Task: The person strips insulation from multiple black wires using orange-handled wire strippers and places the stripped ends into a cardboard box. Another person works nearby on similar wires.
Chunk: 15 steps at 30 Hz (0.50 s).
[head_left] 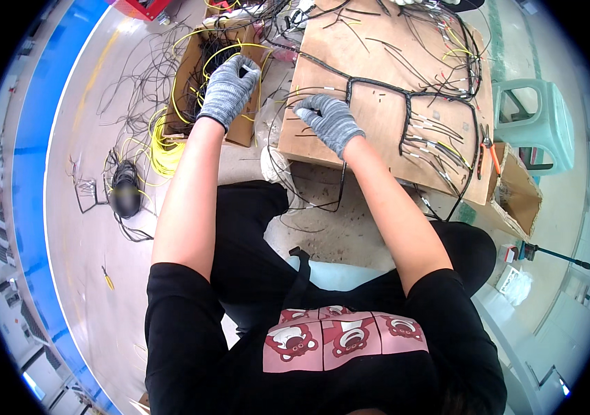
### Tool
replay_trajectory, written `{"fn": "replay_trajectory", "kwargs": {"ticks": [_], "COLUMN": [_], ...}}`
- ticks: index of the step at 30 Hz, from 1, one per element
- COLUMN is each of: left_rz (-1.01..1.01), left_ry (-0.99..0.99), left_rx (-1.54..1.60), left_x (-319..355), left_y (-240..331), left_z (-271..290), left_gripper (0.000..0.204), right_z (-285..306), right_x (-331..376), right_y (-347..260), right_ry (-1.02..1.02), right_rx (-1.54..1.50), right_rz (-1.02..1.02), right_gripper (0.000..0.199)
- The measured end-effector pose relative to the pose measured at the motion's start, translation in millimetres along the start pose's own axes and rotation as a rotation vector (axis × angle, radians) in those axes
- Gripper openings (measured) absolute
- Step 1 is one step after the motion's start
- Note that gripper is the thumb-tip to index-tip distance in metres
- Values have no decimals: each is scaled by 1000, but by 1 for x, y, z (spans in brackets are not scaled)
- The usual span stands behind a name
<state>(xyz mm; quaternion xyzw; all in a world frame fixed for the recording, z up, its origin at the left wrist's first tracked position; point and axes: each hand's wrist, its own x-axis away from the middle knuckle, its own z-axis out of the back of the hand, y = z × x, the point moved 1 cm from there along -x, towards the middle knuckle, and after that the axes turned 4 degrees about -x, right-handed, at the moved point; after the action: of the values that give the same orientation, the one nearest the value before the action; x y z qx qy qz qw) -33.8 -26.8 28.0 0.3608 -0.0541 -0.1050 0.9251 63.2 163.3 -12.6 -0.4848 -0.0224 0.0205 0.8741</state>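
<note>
Both hands wear grey gloves. The left hand (pixel 231 90) is bent at the fingers above an open cardboard box (pixel 241 131) of tangled wires, with a yellow wire (pixel 206 69) passing close by; whether it pinches anything I cannot tell. The right hand (pixel 329 123) is half curled, thumb near the fingers, over the left edge of the worktop (pixel 378 135); thin wires run by its fingertips, but a grip on them cannot be made out. The black wire bundle (pixel 378 85) lies across the brown worktop just beyond the right hand, its branches ending in loose wires (pixel 440 149), some with pale tags too small to read. Orange-handled pliers (pixel 492 153) lie at the right edge, near a pale green stool (pixel 544 114) and a second cardboard box (pixel 530 207). A white package (pixel 516 285) farther right carries dark lettering. Left of the first box, a yellow wire coil (pixel 163 155) and a black coil (pixel 125 197) rest on the pale floor (pixel 77 242), and a yellow-handled tool (pixel 108 279) lies nearer the person. A broad blue strip (pixel 29 173) curves along the room's left side.
</note>
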Motion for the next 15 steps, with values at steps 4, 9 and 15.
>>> {"fn": "replay_trajectory", "kwargs": {"ticks": [4, 9, 15], "left_rz": [-19, -81, -101], "left_ry": [-24, -9, 19], "left_rx": [0, -73, -111], "left_x": [1, 5, 8], "left_y": [9, 17, 22], "left_z": [-1, 1, 0], "left_gripper": [21, 24, 20], "right_z": [-3, 4, 6], "right_x": [-3, 2, 6], "right_y": [0, -2, 10], "right_ry": [63, 76, 35], "right_rx": [-58, -29, 19], "right_rz": [-25, -42, -60], "right_gripper": [18, 19, 16]}}
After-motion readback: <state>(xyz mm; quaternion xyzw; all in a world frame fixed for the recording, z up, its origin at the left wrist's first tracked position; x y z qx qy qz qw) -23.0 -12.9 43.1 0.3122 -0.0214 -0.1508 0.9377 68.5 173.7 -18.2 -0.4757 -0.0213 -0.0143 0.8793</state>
